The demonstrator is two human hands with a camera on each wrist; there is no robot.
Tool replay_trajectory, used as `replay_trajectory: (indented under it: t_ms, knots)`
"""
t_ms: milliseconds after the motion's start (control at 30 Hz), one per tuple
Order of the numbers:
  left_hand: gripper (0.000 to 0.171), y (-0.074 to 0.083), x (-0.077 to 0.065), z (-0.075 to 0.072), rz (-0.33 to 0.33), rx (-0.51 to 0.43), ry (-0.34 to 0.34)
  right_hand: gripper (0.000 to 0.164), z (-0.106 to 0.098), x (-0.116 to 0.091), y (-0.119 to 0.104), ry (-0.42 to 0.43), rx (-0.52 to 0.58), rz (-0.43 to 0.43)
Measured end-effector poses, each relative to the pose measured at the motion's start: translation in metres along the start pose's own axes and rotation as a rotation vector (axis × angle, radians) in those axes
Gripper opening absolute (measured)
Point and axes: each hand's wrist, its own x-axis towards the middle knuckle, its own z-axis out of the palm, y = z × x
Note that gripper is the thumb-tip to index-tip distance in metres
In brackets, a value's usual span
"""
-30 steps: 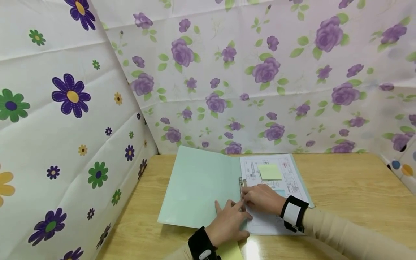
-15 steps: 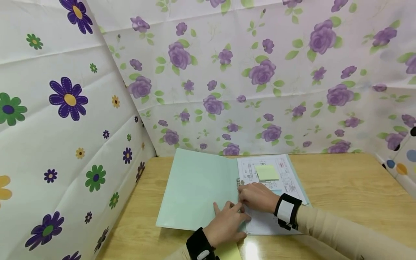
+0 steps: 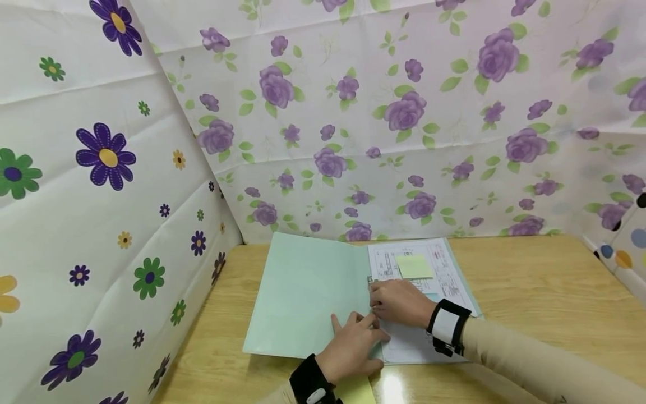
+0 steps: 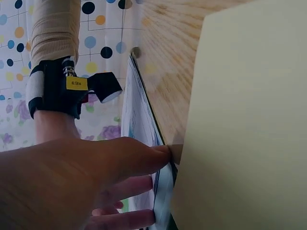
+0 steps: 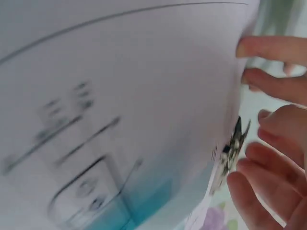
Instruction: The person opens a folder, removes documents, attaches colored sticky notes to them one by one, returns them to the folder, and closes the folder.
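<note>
In the head view, a pale green folder (image 3: pixel 303 297) lies spread out on the table, with printed drawing sheets (image 3: pixel 444 280) on its right side. My right hand (image 3: pixel 401 303) bends its fingers round the metal clip (image 5: pixel 230 148) at the spine, and covers much of it. Its exact contact is partly hidden. Just below, my left hand (image 3: pixel 353 345) rests with spread fingers across the spine and the sheets' inner edge. The left wrist view has its thumb and fingertips against the edge of the sheets.
A yellow sticky note (image 3: pixel 414 266) and a blue piece (image 3: pixel 432 296) lie on the top sheet. A yellow sheet (image 3: pixel 355 390) lies near the table's front edge, under the left wrist. Flowered cloth (image 3: pixel 353 112) closes off the back of the table (image 3: pixel 545 292).
My right hand has shifted slightly away from me along the spine and covers more of the clip. The left hand keeps its place. The head view has turned slightly right.
</note>
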Motion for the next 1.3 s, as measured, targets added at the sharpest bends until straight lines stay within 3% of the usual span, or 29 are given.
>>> replay_trajectory:
  t_ms: [67,233,333,500,600,833,1033,1200,1300]
  knots:
    - [0.041,0.004,-0.002,-0.002,0.0,-0.013,0.014,0.007,-0.007,-0.01,0.005,0.004,0.012,0.051]
    - [0.041,0.018,-0.007,-0.021,-0.043,-0.017,-0.03,0.031,-0.026,-0.045,0.028,0.031,0.023,0.172]
    - [0.043,0.02,-0.008,-0.028,-0.075,-0.03,-0.05,0.038,-0.035,-0.067,0.045,0.031,-0.011,0.199]
    - [0.043,0.019,-0.01,-0.032,-0.115,-0.067,-0.053,0.048,-0.042,-0.095,0.064,-0.023,-0.01,0.247]
    - [0.044,0.015,-0.01,-0.027,-0.104,-0.076,-0.032,0.049,-0.043,-0.106,0.068,-0.052,0.005,0.266]
    - [0.043,0.013,-0.011,-0.022,-0.077,-0.077,-0.005,0.051,-0.041,-0.115,0.068,-0.175,-0.001,0.286]
    - [0.044,0.014,-0.013,-0.021,-0.065,-0.057,0.005,0.049,-0.039,-0.117,0.071,-0.172,-0.02,0.272]
    - [0.049,0.018,-0.018,-0.032,-0.064,-0.011,-0.016,0.049,-0.039,-0.121,0.073,-0.171,-0.027,0.285]
    - [0.049,0.013,-0.023,-0.041,-0.045,0.012,0.031,0.049,-0.039,-0.12,0.073,-0.167,-0.02,0.294]
